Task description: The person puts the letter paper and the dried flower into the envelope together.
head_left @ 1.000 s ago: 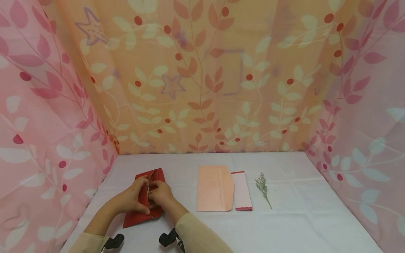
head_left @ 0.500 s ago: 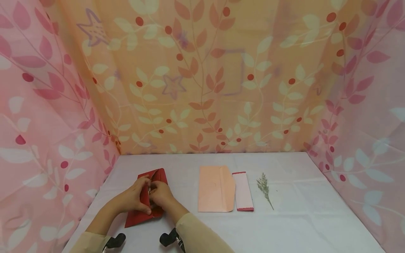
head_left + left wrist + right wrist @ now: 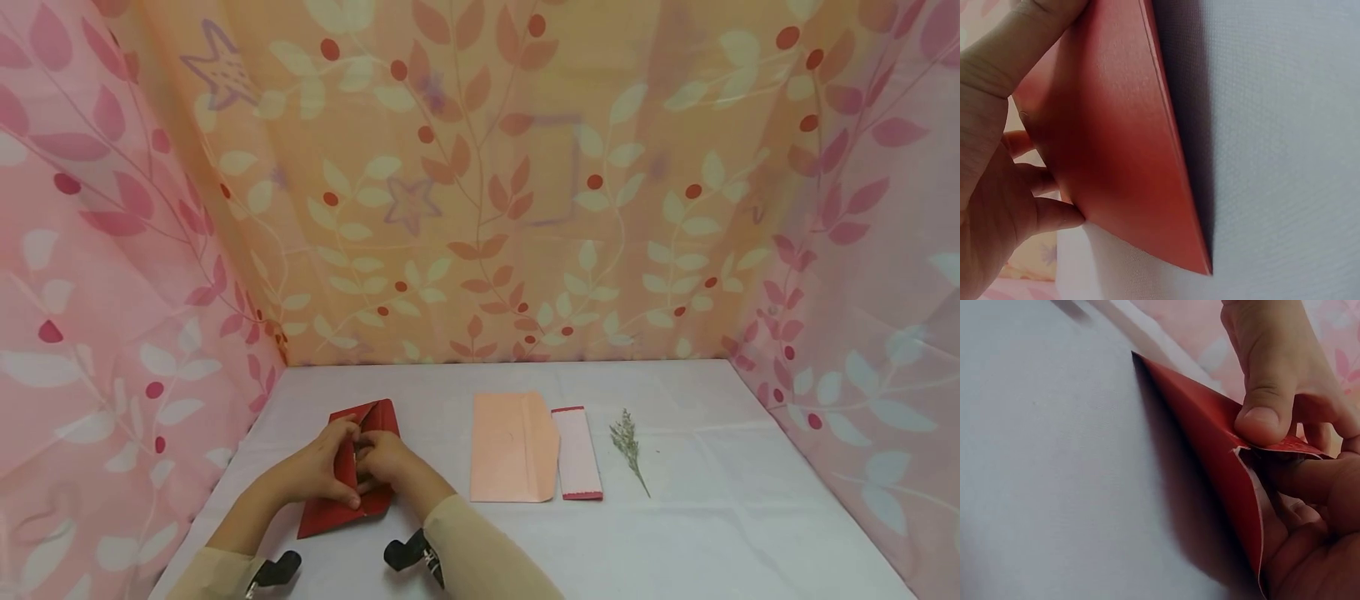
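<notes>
A red envelope [image 3: 321,518] lies slanted at the left of the table, its mouth spread towards the right. My left hand [image 3: 324,468] grips it across its width, thumb near the front and fingers at the far edge. In the left wrist view those fingers curl round the edge of the red paper [image 3: 1116,144]. My right hand [image 3: 390,462] has its fingers inside the mouth. The right wrist view has the bent right fingers [image 3: 1310,481] between the envelope's [image 3: 1210,444] two sides. Their tips are hidden, as is anything they may hold.
Mid-table lies a peach envelope [image 3: 498,450] with its flap to the right. A pale pink paper strip [image 3: 577,454] with red ends lies beside it, then a dried sprig [image 3: 626,446]. Patterned cloth walls [image 3: 480,183] enclose the white table [image 3: 690,533].
The right hand has shifted slightly within the mouth of the red envelope, its wrist drifting a little to the right. The left hand keeps its grip. The other papers and sprig stay put.
</notes>
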Tool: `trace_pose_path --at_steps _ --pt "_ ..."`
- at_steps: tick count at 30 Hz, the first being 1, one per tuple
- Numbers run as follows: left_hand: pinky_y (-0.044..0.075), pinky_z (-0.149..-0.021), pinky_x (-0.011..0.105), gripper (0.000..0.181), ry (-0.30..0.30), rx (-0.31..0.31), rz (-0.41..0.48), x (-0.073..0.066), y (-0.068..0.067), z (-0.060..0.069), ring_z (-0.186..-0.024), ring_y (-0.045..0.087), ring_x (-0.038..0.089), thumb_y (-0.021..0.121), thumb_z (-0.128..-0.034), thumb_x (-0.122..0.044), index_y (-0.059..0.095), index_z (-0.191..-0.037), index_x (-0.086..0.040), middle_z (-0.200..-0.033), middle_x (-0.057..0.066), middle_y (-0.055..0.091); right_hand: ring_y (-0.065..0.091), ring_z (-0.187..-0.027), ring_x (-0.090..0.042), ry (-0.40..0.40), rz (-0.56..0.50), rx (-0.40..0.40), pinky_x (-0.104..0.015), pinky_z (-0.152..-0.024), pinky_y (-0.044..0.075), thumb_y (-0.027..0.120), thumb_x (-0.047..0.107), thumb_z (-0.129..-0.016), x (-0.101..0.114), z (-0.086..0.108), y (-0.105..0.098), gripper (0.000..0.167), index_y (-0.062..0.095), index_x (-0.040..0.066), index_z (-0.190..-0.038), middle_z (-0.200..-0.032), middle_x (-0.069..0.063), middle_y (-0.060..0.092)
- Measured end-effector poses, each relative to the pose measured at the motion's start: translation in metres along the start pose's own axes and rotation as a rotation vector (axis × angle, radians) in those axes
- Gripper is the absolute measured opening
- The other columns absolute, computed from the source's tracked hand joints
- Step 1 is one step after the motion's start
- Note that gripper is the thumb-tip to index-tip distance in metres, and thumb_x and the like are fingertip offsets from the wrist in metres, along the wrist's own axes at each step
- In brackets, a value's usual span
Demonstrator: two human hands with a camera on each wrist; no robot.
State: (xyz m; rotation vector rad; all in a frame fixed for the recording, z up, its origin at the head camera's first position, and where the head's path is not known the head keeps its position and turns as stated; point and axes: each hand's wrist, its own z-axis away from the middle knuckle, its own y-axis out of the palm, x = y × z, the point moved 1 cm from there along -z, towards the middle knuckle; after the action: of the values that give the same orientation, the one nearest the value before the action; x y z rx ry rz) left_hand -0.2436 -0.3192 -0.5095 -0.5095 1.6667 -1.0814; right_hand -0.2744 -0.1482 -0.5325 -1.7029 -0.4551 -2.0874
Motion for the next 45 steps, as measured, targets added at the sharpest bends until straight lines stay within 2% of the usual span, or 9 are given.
trace_pose_path --at_steps 5,11,19,23,26,31,37,43,45 --pt "0.048 -0.103 0.057 0.101 -0.004 -0.004 0.005 -0.003 0.000 -0.001 -0.136 0.042 0.039 0.094 -0.0577 -0.060 0.039 -0.129 -0.015 -0.152 0.020 0.036 0.067 -0.079 -0.020 0.025 -0.013 0.010 -0.042 -0.070 0.062 0.070 -0.007 -0.084 0.000 -0.001 -0.002 0.048 0.066 0.007 -0.129 -0.095 -0.004 0.071" --pt "0.048 -0.103 0.056 0.099 -0.011 -0.002 0.017 -0.005 0.001 -0.001 -0.135 0.043 0.039 0.096 -0.0588 -0.056 0.040 -0.129 -0.014 -0.154 0.022 0.036 0.070 -0.078 -0.022 -0.013 -0.019 0.022 -0.043 -0.069 0.062 0.069 -0.005 -0.084 0.000 0.002 -0.006 0.044 0.068 0.005 -0.127 -0.094 -0.006 0.074" --pt "0.051 -0.100 0.057 0.100 -0.024 0.006 0.023 -0.003 0.001 -0.001 -0.135 0.043 0.040 0.096 -0.0593 -0.054 0.039 -0.131 -0.014 -0.155 0.022 0.035 0.068 -0.082 -0.007 -0.160 0.229 -0.065 -0.029 -0.068 0.061 0.078 0.001 -0.082 0.008 0.011 -0.013 0.037 0.072 0.002 -0.119 -0.090 -0.004 0.077" --pt "0.049 -0.102 0.058 0.101 -0.021 0.016 0.026 -0.003 0.003 -0.002 -0.136 0.041 0.041 0.096 -0.0593 -0.054 0.039 -0.132 -0.012 -0.154 0.022 0.034 0.073 -0.072 -0.017 -0.153 0.144 -0.057 -0.036 -0.060 0.061 0.076 -0.007 -0.083 0.013 0.020 -0.016 0.038 0.068 -0.004 -0.120 -0.086 -0.010 0.077" --pt "0.049 -0.102 0.058 0.101 -0.028 0.020 0.016 -0.004 0.003 -0.002 -0.136 0.041 0.041 0.096 -0.0594 -0.055 0.040 -0.132 -0.013 -0.154 0.021 0.034 0.075 -0.072 -0.027 -0.132 0.059 -0.043 -0.041 -0.061 0.062 0.072 -0.013 -0.083 0.015 0.023 -0.018 0.039 0.065 -0.008 -0.121 -0.088 -0.016 0.076" --pt "0.050 -0.101 0.057 0.100 -0.014 0.024 0.016 -0.006 0.005 -0.004 -0.135 0.042 0.041 0.096 -0.0588 -0.056 0.040 -0.129 -0.012 -0.153 0.023 0.035 0.074 -0.074 -0.024 -0.099 0.067 -0.040 -0.041 -0.066 0.062 0.072 -0.005 -0.086 0.004 0.016 -0.018 0.033 0.069 -0.007 -0.118 -0.090 -0.009 0.075" --pt "0.048 -0.103 0.060 0.101 -0.013 0.021 0.026 -0.005 0.009 -0.004 -0.135 0.043 0.043 0.096 -0.0589 -0.056 0.041 -0.130 -0.011 -0.154 0.025 0.035 0.072 -0.068 -0.017 -0.120 0.108 -0.146 -0.035 -0.061 0.061 0.072 -0.004 -0.087 -0.004 0.013 -0.014 0.026 0.073 -0.002 -0.113 -0.085 -0.002 0.073" --pt "0.045 -0.105 0.062 0.097 -0.005 0.001 -0.005 -0.004 0.006 -0.002 -0.137 0.041 0.044 0.096 -0.0579 -0.056 0.042 -0.126 -0.014 -0.155 0.023 0.035 0.072 -0.056 -0.022 -0.162 0.032 -0.294 -0.034 -0.050 0.059 0.076 -0.011 -0.080 -0.001 0.015 -0.011 0.027 0.068 0.000 -0.104 -0.071 -0.005 0.072" --pt "0.047 -0.103 0.061 0.096 0.000 -0.004 0.003 -0.005 0.005 -0.003 -0.136 0.042 0.043 0.097 -0.0580 -0.055 0.043 -0.126 -0.014 -0.154 0.024 0.036 0.071 -0.061 -0.015 -0.178 0.116 -0.298 -0.031 -0.054 0.059 0.078 -0.006 -0.080 0.000 0.013 -0.010 0.024 0.070 0.001 -0.101 -0.073 -0.001 0.072"
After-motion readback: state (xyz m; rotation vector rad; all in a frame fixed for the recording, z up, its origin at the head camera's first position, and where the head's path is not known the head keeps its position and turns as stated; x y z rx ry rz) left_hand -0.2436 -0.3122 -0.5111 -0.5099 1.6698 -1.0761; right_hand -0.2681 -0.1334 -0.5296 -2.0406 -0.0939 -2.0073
